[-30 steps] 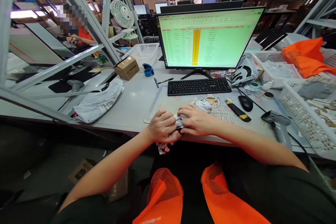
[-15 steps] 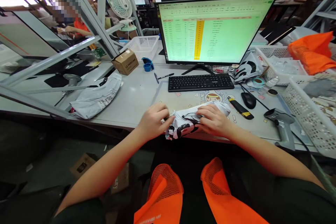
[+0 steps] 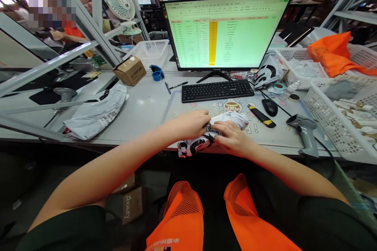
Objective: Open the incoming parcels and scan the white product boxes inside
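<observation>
A small white plastic packet (image 3: 232, 118) with a black and pink print lies at the near edge of the desk, on a cartoon-printed desk mat (image 3: 265, 133). My left hand (image 3: 190, 124) rests on its left half with the fingers curled down onto it. My right hand (image 3: 231, 137) presses the packet's middle, fingers closed against it. Both hands meet over the packet, and its lower left end sticks out past the desk edge.
Behind the hands stand a black keyboard (image 3: 217, 90) and a monitor (image 3: 225, 31) with a green spreadsheet. A box cutter (image 3: 260, 115), mouse (image 3: 269, 106) and barcode scanner (image 3: 304, 131) lie right. White baskets (image 3: 332, 121) sit far right. A grey mailer bag (image 3: 94, 113) and cardboard box (image 3: 129, 70) lie left.
My left hand has moved right onto the packet, meeting my right hand. The packet was unrolled toward the right a second ago and stays flat at the desk edge.
</observation>
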Demonstrator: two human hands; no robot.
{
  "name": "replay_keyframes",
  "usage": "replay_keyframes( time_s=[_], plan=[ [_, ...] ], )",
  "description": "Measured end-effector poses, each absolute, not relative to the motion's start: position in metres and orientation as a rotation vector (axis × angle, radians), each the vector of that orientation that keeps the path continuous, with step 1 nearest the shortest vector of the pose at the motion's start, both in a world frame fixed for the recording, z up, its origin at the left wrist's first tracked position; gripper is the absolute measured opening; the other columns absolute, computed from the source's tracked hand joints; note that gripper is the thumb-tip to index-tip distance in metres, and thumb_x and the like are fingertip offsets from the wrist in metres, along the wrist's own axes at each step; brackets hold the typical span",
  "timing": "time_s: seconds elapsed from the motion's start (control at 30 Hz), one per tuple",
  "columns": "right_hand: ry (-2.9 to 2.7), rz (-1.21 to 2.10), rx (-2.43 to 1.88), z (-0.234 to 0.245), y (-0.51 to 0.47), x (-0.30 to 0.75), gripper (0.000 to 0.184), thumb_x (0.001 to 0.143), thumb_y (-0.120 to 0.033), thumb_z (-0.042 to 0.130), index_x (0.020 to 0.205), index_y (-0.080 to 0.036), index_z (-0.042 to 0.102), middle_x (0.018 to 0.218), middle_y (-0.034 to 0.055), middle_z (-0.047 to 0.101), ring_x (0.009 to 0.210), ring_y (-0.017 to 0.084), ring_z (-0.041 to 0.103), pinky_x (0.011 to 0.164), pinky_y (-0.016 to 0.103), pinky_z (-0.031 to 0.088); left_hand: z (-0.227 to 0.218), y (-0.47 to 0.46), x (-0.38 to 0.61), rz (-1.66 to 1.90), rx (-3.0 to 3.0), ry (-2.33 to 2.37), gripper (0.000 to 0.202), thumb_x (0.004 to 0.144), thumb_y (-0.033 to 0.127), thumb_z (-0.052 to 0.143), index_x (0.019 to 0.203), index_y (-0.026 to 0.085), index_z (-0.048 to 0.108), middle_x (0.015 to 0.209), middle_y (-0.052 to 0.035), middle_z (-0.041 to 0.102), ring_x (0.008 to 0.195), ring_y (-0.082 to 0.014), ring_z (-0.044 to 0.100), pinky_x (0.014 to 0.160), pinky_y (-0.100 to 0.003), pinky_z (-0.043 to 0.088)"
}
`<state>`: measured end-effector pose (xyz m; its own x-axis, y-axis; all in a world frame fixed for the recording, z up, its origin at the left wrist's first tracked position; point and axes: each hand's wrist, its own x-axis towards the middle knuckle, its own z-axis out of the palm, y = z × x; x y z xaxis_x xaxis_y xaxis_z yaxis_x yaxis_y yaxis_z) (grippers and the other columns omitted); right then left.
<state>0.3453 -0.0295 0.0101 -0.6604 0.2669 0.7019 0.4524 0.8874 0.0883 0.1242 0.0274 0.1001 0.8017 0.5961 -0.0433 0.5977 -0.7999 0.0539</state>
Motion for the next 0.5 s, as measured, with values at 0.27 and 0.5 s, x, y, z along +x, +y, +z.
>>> replay_keyframes(
  time_s=[0.27, 0.5],
  plan=[
    [-1.984, 0.062, -0.621, 0.025, -0.034, 0.346, 0.057, 0.106, -0.033, 0.059, 0.155, -0.022, 0.031, 0.137, 0.0177, 0.052, 0.125, 0.032, 0.054, 0.105, 0.051, 0.049, 0.116, 0.031, 0.137, 0.37, 2.885, 0.843, 0.024, 0.095, 0.029, 0.046, 0.074, 0.02, 0.05, 0.075, -0.0049, 0.056, 0.071, -0.0204, 0.052, 0.065, -0.035, 0.037],
    [-1.994, -0.515, -1.19, 0.061, -0.051, 0.379, 0.026, 0.115, -0.026, 0.042, 0.125, -0.018, 0.064, 0.104, 0.0099, 0.063, 0.102, 0.026, 0.06, 0.093, 0.043, 0.049, 0.106, 0.025, 0.204, 0.566, 2.359, 0.366, 0.024, 0.095, 0.027, 0.037, 0.076, 0.018, 0.049, 0.077, -0.0023, 0.052, 0.069, -0.0131, 0.049, 0.063, -0.026, 0.044]
  ],
)
